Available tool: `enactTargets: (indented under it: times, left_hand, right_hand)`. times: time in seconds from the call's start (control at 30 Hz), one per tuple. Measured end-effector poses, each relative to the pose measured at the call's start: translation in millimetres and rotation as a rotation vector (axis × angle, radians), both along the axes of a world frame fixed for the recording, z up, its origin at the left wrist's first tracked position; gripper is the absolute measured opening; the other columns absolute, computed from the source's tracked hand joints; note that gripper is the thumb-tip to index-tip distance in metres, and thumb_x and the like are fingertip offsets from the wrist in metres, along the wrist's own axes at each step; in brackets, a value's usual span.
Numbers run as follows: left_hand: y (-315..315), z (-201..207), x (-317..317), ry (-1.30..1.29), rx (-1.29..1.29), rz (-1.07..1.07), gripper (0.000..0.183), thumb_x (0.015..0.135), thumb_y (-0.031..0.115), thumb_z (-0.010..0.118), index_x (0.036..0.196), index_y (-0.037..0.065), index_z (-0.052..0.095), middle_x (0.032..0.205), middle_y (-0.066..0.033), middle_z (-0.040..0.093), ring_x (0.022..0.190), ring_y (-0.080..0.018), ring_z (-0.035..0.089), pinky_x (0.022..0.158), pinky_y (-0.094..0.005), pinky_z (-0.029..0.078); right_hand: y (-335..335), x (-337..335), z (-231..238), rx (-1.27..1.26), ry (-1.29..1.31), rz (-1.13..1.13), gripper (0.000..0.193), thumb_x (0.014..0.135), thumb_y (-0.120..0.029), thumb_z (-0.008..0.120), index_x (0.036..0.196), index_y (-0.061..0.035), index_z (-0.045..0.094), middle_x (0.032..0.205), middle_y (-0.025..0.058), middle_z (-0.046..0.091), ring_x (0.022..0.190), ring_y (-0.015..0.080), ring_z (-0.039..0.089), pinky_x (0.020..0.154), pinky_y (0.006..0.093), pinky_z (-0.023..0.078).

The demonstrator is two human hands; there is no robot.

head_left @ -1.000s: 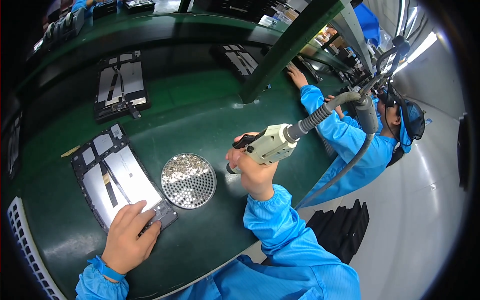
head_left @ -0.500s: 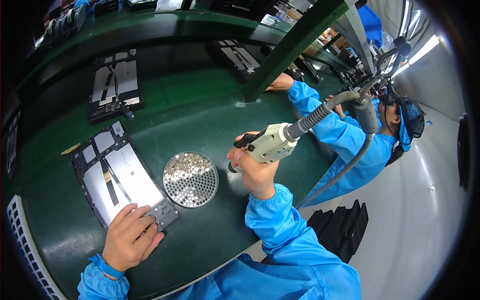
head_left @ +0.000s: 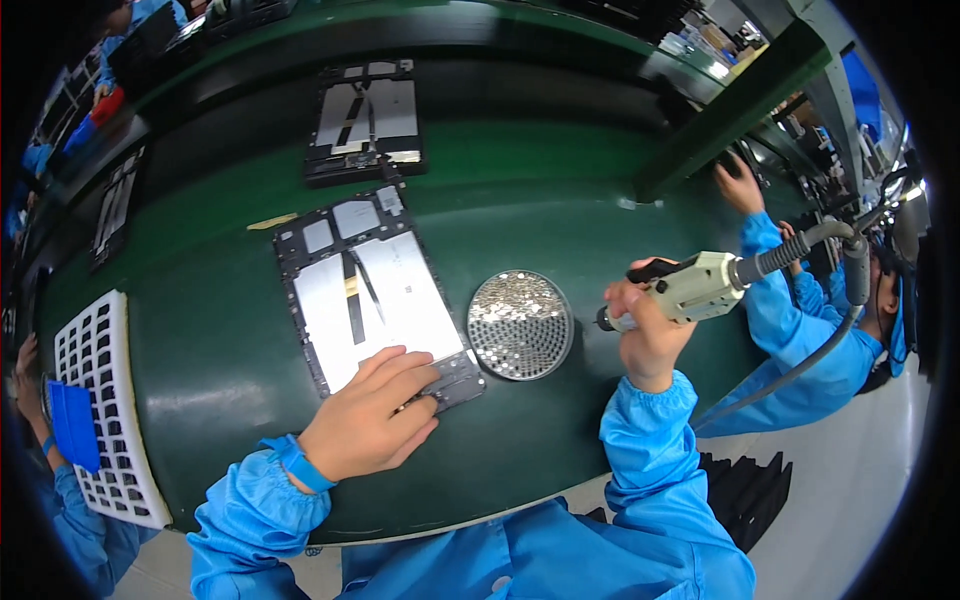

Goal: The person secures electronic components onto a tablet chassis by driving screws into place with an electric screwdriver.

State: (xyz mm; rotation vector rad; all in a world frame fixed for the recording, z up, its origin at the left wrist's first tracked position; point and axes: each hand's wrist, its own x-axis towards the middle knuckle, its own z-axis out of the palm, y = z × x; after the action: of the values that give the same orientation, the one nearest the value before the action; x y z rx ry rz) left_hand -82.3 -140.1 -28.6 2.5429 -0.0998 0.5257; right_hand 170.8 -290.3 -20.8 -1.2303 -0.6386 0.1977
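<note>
An opened tablet housing (head_left: pixel 415 295), black-edged with silver plates and a dark ribbon cable, lies on the green bench. My left hand (head_left: pixel 365 425) rests across its near right end, fingers stretched out and gripping nothing. Right of the housing stands a round screw tray (head_left: pixel 520 345), its perforated plate strewn with small shiny screws toward the far side. My right hand (head_left: pixel 650 335) is wrapped round a pale electric screwdriver (head_left: pixel 695 285), held right of the tray with its dark tip pointing left. A grey cable and ribbed sleeve run from the tool's back.
Another opened tablet (head_left: pixel 370 115) lies on the far strip, and a third (head_left: pixel 115 205) at far left. A white grid tray (head_left: pixel 115 345) holds black parts, with a blue piece (head_left: pixel 75 425) on it. A green post (head_left: pixel 740 110) rises at right, beside a co-worker's arm (head_left: pixel 790 290).
The view has swung left, so the bench items appear farther right and the grid tray shows fully. My left hand stays on the housing; my right still holds the screwdriver.
</note>
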Motion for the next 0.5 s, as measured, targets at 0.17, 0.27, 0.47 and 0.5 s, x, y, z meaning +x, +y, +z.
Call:
enactTargets:
  times: [0.17, 0.27, 0.47, 0.5]
  left_hand:
    - [-21, -7, 3, 0.024, -0.062, 0.153, 0.024, 0.067, 0.003, 0.074, 0.086, -0.001, 0.060, 0.107, -0.0196, 0.056, 0.110, -0.0389, 0.054, 0.097, -0.0519, 0.043]
    - [-36, -10, 5, -0.026, -0.024, 0.341, 0.023, 0.068, 0.002, 0.073, 0.087, -0.003, 0.060, 0.109, -0.0206, 0.054, 0.111, -0.0397, 0.053, 0.097, -0.0540, 0.043]
    - [-40, -16, -6, 0.041, 0.078, 0.488, 0.029, 0.069, 0.002, 0.073, 0.094, -0.003, 0.059, 0.112, -0.0204, 0.054, 0.114, -0.0389, 0.051, 0.099, -0.0552, 0.039]
    - [-32, -18, -13, 0.047, 0.087, 0.499, 0.029, 0.069, 0.002, 0.073, 0.094, -0.003, 0.059, 0.112, -0.0204, 0.054, 0.114, -0.0389, 0.051, 0.099, -0.0552, 0.039]
  right_hand:
    - [-9, 11, -4, 0.035, -0.022, 0.060, 0.031, 0.073, 0.005, 0.057, 0.103, 0.0035, 0.051, 0.077, 0.0103, 0.057, 0.062, 0.0193, 0.059, 0.057, 0.0303, 0.050]
    - [-9, 7, -4, 0.023, -0.009, 0.056, 0.030, 0.074, 0.005, 0.058, 0.103, 0.0030, 0.051, 0.079, 0.0107, 0.057, 0.062, 0.0196, 0.059, 0.057, 0.0306, 0.049]
    - [-12, 9, -5, 0.019, -0.006, 0.032, 0.028, 0.075, 0.003, 0.062, 0.101, 0.0016, 0.053, 0.079, 0.0103, 0.057, 0.061, 0.0197, 0.059, 0.056, 0.0302, 0.049]
    - [-9, 9, -4, 0.027, 0.003, 0.043, 0.028, 0.075, 0.003, 0.062, 0.101, 0.0016, 0.053, 0.079, 0.0103, 0.057, 0.061, 0.0197, 0.059, 0.056, 0.0302, 0.049]
